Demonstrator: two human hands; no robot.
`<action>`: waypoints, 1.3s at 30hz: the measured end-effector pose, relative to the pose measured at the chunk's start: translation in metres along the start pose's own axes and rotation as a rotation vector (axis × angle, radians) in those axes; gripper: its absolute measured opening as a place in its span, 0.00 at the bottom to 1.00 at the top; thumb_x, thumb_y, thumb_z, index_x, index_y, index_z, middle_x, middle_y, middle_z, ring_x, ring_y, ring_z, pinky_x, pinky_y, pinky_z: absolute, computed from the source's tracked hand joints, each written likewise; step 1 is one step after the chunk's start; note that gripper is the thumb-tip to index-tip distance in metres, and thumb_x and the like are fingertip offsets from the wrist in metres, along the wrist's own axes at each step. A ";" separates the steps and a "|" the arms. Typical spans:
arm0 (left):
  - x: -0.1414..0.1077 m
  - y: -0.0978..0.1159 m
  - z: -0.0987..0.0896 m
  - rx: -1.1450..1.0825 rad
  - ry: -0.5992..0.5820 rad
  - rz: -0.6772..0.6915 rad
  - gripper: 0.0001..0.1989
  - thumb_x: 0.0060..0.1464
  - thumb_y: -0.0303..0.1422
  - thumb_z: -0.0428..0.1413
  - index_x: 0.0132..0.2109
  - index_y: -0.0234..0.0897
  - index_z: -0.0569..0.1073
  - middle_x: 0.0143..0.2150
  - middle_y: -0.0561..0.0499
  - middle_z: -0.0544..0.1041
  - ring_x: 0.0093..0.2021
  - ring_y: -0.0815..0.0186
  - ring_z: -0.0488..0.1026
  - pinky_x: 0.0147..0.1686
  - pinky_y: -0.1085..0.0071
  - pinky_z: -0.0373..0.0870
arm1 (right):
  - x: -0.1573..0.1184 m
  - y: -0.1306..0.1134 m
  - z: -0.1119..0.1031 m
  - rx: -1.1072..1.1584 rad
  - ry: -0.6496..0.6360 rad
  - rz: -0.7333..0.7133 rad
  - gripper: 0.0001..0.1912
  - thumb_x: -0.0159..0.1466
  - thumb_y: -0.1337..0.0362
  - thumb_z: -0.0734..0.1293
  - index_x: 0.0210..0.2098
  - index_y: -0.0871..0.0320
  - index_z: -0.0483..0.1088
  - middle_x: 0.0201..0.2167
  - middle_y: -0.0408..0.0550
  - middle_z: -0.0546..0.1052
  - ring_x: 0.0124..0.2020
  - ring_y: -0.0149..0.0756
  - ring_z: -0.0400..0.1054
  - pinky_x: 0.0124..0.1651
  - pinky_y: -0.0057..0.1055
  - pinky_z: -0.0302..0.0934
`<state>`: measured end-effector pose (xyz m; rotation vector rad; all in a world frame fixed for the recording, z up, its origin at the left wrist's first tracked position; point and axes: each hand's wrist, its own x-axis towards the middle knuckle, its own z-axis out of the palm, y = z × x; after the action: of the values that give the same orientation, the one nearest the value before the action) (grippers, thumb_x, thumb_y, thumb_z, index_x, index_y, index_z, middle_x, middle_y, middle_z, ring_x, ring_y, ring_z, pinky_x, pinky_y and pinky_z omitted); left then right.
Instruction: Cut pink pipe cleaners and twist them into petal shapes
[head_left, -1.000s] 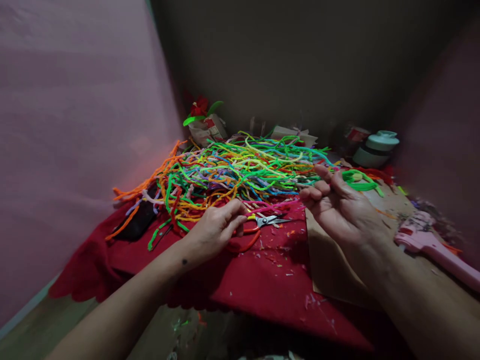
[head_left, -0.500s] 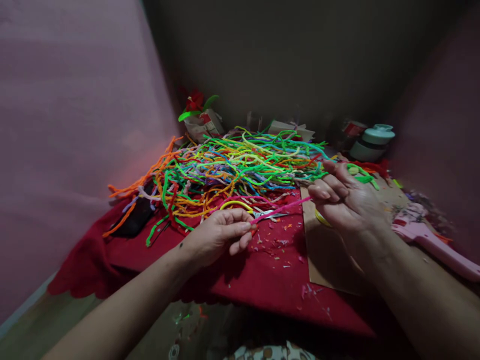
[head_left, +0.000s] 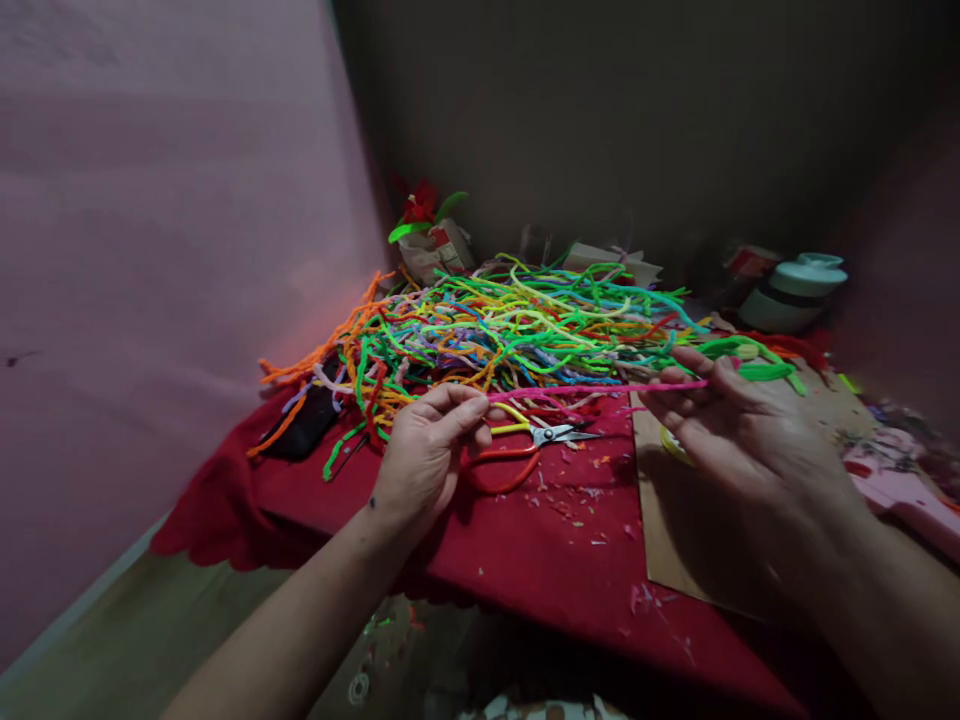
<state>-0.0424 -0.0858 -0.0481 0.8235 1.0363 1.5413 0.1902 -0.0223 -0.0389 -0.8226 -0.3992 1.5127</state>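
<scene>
A bright pink pipe cleaner (head_left: 577, 391) stretches almost level between my two hands, above the red tablecloth. My left hand (head_left: 431, 445) pinches its left end between thumb and fingertips. At the other side my right hand (head_left: 750, 430), palm turned inward, has the strand across its fingers near the thumb, the fingers only loosely bent. Just below the strand lies a pair of scissors (head_left: 555, 434), blades toward the right, one handle loop yellow and the other red; my left hand is close to these loops. Behind both hands spreads a big tangled heap of multicoloured pipe cleaners (head_left: 517, 320).
Small coloured clippings dot the red tablecloth (head_left: 555, 560). Beneath my right hand is a cardboard sheet (head_left: 675, 545) with a yellow ring-shaped roll (head_left: 675, 446). A pink tool (head_left: 900, 490), a mint-lidded container (head_left: 799, 290), a dark flat object (head_left: 311, 425) and a red flower (head_left: 420, 203) surround the heap.
My hands have moved farther apart, and a longer, more level stretch of pink pipe cleaner shows. My left hand has uncovered the scissors' handles. The whole scene has shifted right in view.
</scene>
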 end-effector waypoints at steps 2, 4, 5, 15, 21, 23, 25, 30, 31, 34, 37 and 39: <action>0.003 0.001 -0.002 -0.102 0.042 0.057 0.04 0.44 0.24 0.60 0.30 0.31 0.71 0.24 0.53 0.74 0.22 0.77 0.68 0.24 0.83 0.64 | -0.005 0.002 -0.003 -0.003 -0.020 0.016 0.12 0.65 0.68 0.57 0.34 0.59 0.71 0.28 0.47 0.75 0.31 0.31 0.71 0.39 0.33 0.69; 0.006 0.002 -0.003 -0.227 0.048 0.071 0.04 0.44 0.22 0.60 0.29 0.31 0.71 0.26 0.53 0.74 0.23 0.77 0.69 0.25 0.83 0.66 | -0.013 0.004 -0.004 0.061 -0.022 0.069 0.11 0.66 0.66 0.58 0.34 0.57 0.72 0.30 0.45 0.76 0.33 0.30 0.71 0.41 0.33 0.69; 0.007 0.003 -0.003 -0.295 0.043 0.057 0.04 0.46 0.22 0.59 0.29 0.31 0.70 0.28 0.51 0.75 0.23 0.77 0.69 0.24 0.82 0.66 | -0.019 0.005 -0.004 0.100 -0.018 0.095 0.11 0.66 0.65 0.58 0.34 0.56 0.71 0.31 0.43 0.76 0.34 0.30 0.71 0.41 0.33 0.69; -0.006 0.007 0.002 -0.720 0.065 -0.143 0.18 0.63 0.23 0.36 0.28 0.32 0.63 0.21 0.59 0.61 0.11 0.85 0.55 0.14 0.85 0.52 | -0.083 0.019 -0.002 0.275 -0.280 0.254 0.23 0.55 0.66 0.69 0.13 0.59 0.50 0.11 0.38 0.56 0.18 0.27 0.59 0.24 0.25 0.65; -0.009 0.008 -0.001 -0.625 0.083 -0.037 0.15 0.61 0.21 0.38 0.28 0.33 0.62 0.20 0.61 0.60 0.09 0.85 0.50 0.16 0.84 0.54 | -0.082 0.024 -0.006 0.386 -0.170 0.322 0.22 0.62 0.66 0.59 0.14 0.58 0.48 0.11 0.38 0.50 0.15 0.26 0.53 0.22 0.25 0.62; -0.010 0.008 -0.001 -0.603 0.081 -0.019 0.15 0.61 0.21 0.37 0.28 0.34 0.62 0.19 0.60 0.60 0.09 0.85 0.50 0.16 0.84 0.54 | -0.079 0.026 -0.006 0.397 -0.121 0.336 0.22 0.63 0.65 0.56 0.15 0.58 0.48 0.11 0.37 0.48 0.15 0.27 0.52 0.22 0.26 0.62; -0.010 0.007 -0.002 -0.590 0.071 0.001 0.15 0.60 0.20 0.37 0.28 0.34 0.62 0.19 0.60 0.60 0.09 0.85 0.50 0.16 0.84 0.54 | -0.077 0.026 -0.007 0.386 -0.084 0.358 0.22 0.64 0.64 0.56 0.14 0.58 0.47 0.11 0.38 0.45 0.16 0.28 0.53 0.22 0.27 0.61; -0.011 0.006 -0.003 -0.524 0.028 0.072 0.13 0.56 0.18 0.42 0.28 0.34 0.63 0.20 0.60 0.61 0.09 0.84 0.48 0.17 0.84 0.56 | -0.077 0.024 -0.007 0.386 -0.053 0.387 0.24 0.64 0.63 0.54 0.13 0.58 0.46 0.10 0.39 0.44 0.16 0.30 0.54 0.22 0.28 0.60; -0.011 0.007 -0.003 -0.515 0.019 0.086 0.13 0.56 0.18 0.43 0.27 0.34 0.63 0.20 0.60 0.62 0.09 0.84 0.48 0.17 0.84 0.56 | -0.077 0.024 -0.007 0.384 -0.072 0.382 0.23 0.64 0.63 0.55 0.13 0.58 0.46 0.10 0.38 0.45 0.16 0.30 0.54 0.22 0.28 0.60; -0.009 0.008 -0.002 -0.515 0.010 0.121 0.13 0.57 0.20 0.45 0.26 0.34 0.64 0.21 0.60 0.63 0.10 0.84 0.49 0.18 0.83 0.58 | -0.076 0.022 -0.007 0.392 -0.138 0.340 0.23 0.64 0.64 0.57 0.14 0.58 0.47 0.09 0.38 0.48 0.17 0.29 0.55 0.24 0.27 0.60; -0.010 0.007 0.002 -0.589 -0.003 0.129 0.11 0.59 0.26 0.48 0.28 0.35 0.68 0.24 0.58 0.67 0.14 0.84 0.55 0.21 0.83 0.61 | -0.072 0.019 -0.005 0.435 -0.158 0.301 0.23 0.65 0.62 0.55 0.14 0.58 0.49 0.09 0.39 0.51 0.17 0.28 0.55 0.23 0.26 0.59; -0.013 0.004 0.006 -0.629 -0.040 0.096 0.07 0.58 0.31 0.51 0.33 0.35 0.71 0.31 0.54 0.72 0.20 0.82 0.62 0.24 0.84 0.64 | -0.069 0.018 -0.004 0.444 -0.168 0.281 0.24 0.66 0.60 0.55 0.14 0.59 0.50 0.10 0.39 0.53 0.17 0.28 0.56 0.23 0.26 0.59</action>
<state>-0.0360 -0.0976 -0.0419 0.4607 0.4327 1.7830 0.1758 -0.0919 -0.0360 -0.4123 -0.0599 1.8503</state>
